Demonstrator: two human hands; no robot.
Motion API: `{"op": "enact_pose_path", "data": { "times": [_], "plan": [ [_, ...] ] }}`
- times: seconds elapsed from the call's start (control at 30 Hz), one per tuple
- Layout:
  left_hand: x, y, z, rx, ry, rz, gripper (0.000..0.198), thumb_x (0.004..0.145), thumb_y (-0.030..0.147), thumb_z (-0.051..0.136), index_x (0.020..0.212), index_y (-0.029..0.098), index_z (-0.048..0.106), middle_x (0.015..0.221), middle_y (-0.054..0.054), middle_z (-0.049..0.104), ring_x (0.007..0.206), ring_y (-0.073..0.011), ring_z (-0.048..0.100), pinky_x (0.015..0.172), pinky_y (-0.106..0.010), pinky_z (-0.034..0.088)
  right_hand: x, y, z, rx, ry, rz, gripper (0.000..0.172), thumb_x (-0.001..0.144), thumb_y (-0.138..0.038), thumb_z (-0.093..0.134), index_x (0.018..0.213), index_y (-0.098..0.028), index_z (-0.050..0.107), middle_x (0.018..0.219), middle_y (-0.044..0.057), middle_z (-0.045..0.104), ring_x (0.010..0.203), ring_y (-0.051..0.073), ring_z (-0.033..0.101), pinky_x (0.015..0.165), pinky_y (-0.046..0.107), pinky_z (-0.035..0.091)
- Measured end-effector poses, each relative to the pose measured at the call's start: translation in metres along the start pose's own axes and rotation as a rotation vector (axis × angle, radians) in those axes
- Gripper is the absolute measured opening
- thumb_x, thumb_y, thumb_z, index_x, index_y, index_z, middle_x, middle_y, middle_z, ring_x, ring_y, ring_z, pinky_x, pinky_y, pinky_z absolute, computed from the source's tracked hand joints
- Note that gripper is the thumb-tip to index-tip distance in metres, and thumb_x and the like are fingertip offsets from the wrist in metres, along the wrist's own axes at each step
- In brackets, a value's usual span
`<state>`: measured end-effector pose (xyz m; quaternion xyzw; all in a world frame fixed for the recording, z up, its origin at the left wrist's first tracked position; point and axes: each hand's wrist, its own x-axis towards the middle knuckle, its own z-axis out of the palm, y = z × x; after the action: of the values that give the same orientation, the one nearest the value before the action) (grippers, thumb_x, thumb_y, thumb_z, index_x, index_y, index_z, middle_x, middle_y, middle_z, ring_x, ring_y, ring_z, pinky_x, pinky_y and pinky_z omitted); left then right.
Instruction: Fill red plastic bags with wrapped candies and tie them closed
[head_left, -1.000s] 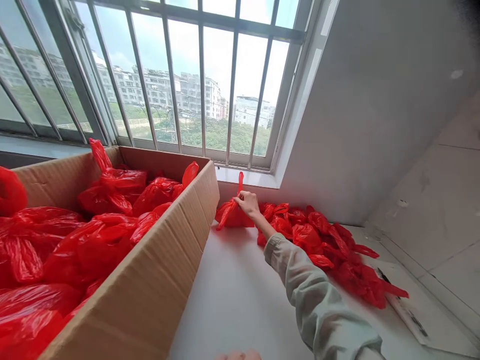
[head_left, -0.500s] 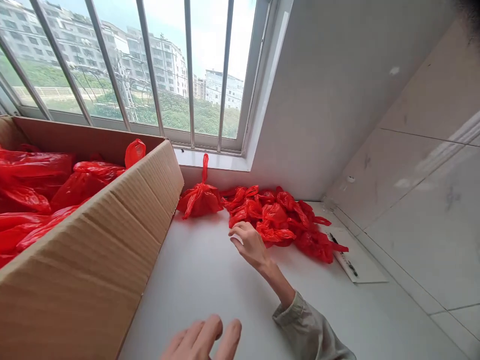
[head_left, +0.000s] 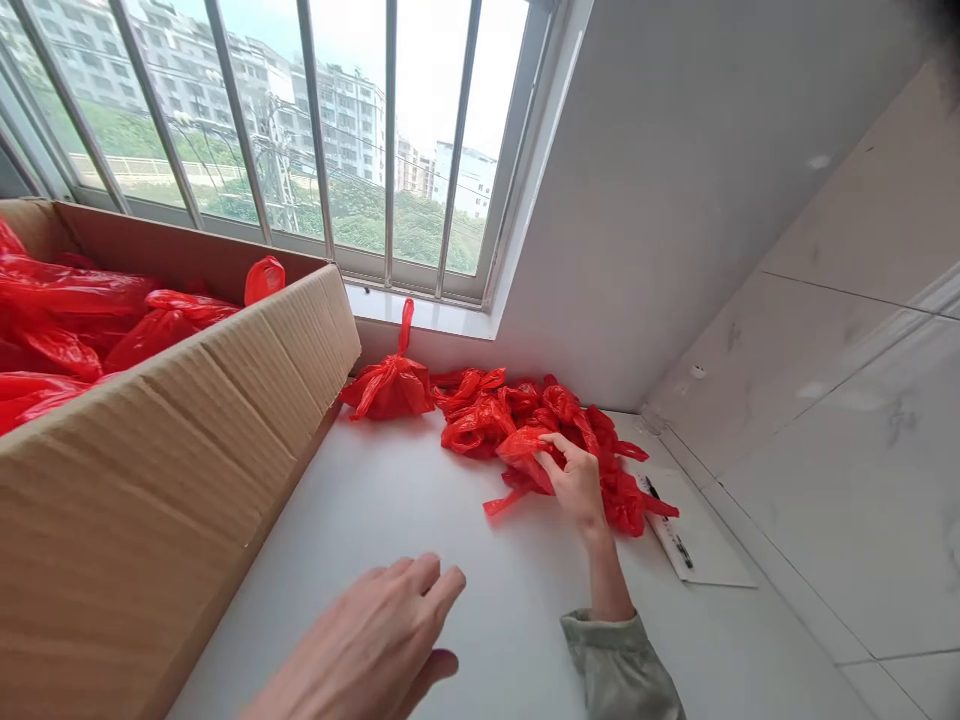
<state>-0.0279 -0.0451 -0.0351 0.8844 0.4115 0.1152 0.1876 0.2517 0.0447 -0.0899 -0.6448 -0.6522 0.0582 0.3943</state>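
The right hand (head_left: pixel 576 485) pinched a red bag (head_left: pixel 521 447) between thumb and fingertips at the near edge of the red pile (head_left: pixel 480 425), on the far part of the white desk (head_left: pixel 375 510). The left hand (head_left: pixel 379 630) held nothing, its fingers loosely bent and parted over the near desk. A tied bag (head_left: pixel 391 388) sat left of the pile, just beside the cardboard box (head_left: pixel 247 430); a pen (head_left: pixel 684 553) lay to the right.

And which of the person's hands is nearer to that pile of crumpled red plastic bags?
Right. The right hand is at the pile of crumpled red plastic bags, pinching one bag; the left hand is apart from it, over the white tabletop.
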Motion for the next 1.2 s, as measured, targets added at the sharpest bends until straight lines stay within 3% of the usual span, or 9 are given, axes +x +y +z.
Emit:
{"op": "enact_pose_path", "data": {
  "times": [0.17,0.3,0.43,0.53,0.63,0.7,0.9,1.07,1.2],
  "plan": [
    [0.036,0.004,-0.005,-0.177,0.125,0.032,0.026,0.094,0.033,0.054,0.12,0.031,0.051,0.118,-0.001,0.06,0.099,-0.0188,0.061,0.086,-0.033,0.048,-0.003,-0.019,-0.029,0.51,-0.06,0.098,0.028,0.086,-0.046,0.06,0.091,-0.02,0.067,0.084,0.002,0.069,0.073,0.017,0.062,0.064,0.024,0.048],
    [0.068,0.007,-0.003,-0.384,0.215,0.012,0.043,0.087,0.037,0.064,0.125,0.027,0.047,0.122,-0.003,0.058,0.11,-0.0198,0.056,0.091,-0.033,0.047,-0.013,-0.043,-0.034,0.651,-0.167,0.028,0.021,0.085,-0.041,0.065,0.087,-0.021,0.07,0.085,0.002,0.069,0.077,0.016,0.062,0.069,0.025,0.049],
    [0.082,0.003,0.005,-0.327,0.236,0.028,0.004,0.088,0.021,0.052,0.092,0.02,0.053,0.088,0.001,0.061,0.079,-0.0148,0.055,0.07,-0.026,0.046,-0.022,-0.061,-0.043,0.635,-0.25,-0.109,0.011,0.086,-0.032,0.066,0.088,-0.023,0.072,0.086,0.001,0.071,0.081,0.016,0.064,0.076,0.026,0.05],
    [0.08,-0.005,0.007,-0.23,0.246,0.025,0.015,0.081,0.007,0.041,0.077,0.02,0.047,0.078,0.002,0.057,0.072,-0.0136,0.05,0.067,-0.025,0.041,-0.028,-0.065,-0.055,0.516,-0.49,-0.21,0.015,0.084,-0.03,0.07,0.098,-0.025,0.073,0.093,0.001,0.072,0.086,0.017,0.065,0.078,0.028,0.05],
    [0.068,-0.019,0.006,-0.163,0.116,0.047,0.021,0.073,0.002,0.037,0.07,0.02,0.048,0.073,0.002,0.054,0.068,-0.0139,0.048,0.063,-0.024,0.038,-0.031,-0.065,-0.065,0.424,-0.804,-0.294,0.018,0.084,-0.03,0.07,0.102,-0.025,0.073,0.094,0.001,0.073,0.085,0.016,0.065,0.078,0.028,0.051],
    [0.059,-0.028,0.004,-0.106,0.031,0.024,0.023,0.07,0.001,0.033,0.063,0.02,0.045,0.065,0.002,0.048,0.063,-0.0143,0.045,0.058,-0.024,0.034,-0.032,-0.062,-0.065,0.405,-0.881,-0.309,0.017,0.089,-0.028,0.064,0.104,-0.025,0.073,0.093,0.001,0.073,0.083,0.015,0.064,0.076,0.026,0.05],
    [0.051,-0.028,-0.003,0.115,-0.057,-0.169,0.021,0.084,0.005,0.035,0.072,0.02,0.042,0.069,0.0,0.047,0.067,-0.0172,0.045,0.059,-0.029,0.028,-0.029,-0.061,-0.025,0.236,-0.645,-0.183,0.022,0.093,-0.021,0.056,0.108,-0.027,0.07,0.103,0.002,0.068,0.092,0.016,0.063,0.082,0.03,0.049],
    [0.066,-0.019,0.014,0.215,-0.235,-0.344,0.012,0.082,0.019,0.065,0.076,0.015,0.056,0.07,-0.001,0.057,0.067,-0.0179,0.056,0.06,-0.029,0.042,-0.035,-0.072,0.037,0.099,-0.608,-0.345,0.035,0.087,-0.011,0.06,0.12,-0.025,0.063,0.132,0.007,0.057,0.123,0.021,0.05,0.102,0.034,0.041],
    [0.081,-0.016,0.035,0.246,-0.281,-0.438,0.025,0.092,0.034,0.061,0.106,0.013,0.062,0.103,-0.006,0.065,0.089,-0.0181,0.064,0.078,-0.037,0.055,-0.035,-0.068,0.055,-0.041,-0.627,-0.283,0.019,0.088,-0.009,0.054,0.098,-0.019,0.067,0.101,0.008,0.07,0.097,0.022,0.062,0.081,0.032,0.045]
  ]
}}
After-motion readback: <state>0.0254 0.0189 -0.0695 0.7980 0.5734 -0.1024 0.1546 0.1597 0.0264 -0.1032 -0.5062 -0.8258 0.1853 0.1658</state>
